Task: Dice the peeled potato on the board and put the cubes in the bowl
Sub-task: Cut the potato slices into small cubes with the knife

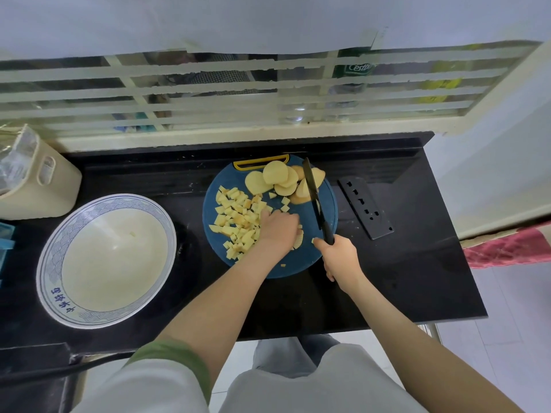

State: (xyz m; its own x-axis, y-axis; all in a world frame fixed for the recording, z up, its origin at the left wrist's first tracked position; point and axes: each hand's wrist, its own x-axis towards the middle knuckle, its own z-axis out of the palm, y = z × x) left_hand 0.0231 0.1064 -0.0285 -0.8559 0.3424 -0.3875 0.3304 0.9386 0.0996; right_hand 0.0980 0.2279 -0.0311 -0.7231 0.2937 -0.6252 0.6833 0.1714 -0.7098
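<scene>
Head view: a person stands at a black surface below a barred window.
Cutting board: a round blue cutting board with a yellow handle slot lies mid-surface.
Potato cubes: the potato cubes are heaped on the left half of the board. One small bit lies inside the bowl.
Potato slices: the uncut potato slices overlap at the far edge of the board.
Bowl: a wide white bowl with a blue patterned rim stands left of the board, apart from it.
Left grip: the left grip lies palm down on the potato at the right edge of the heap. Its fingers bend down and the tips are hidden, so I cannot tell whether it pinches anything. A slice edge shows under the palm.
Right grip: the right grip is wrapped round the black handle of the knife.
Knife: the dark blade points away from the person and crosses the right-hand slices.
Obstructions: the left forearm crosses the near edge of the board.
Surroundings: a black slotted plate lies right of the board. A beige container stands behind the bowl.
</scene>
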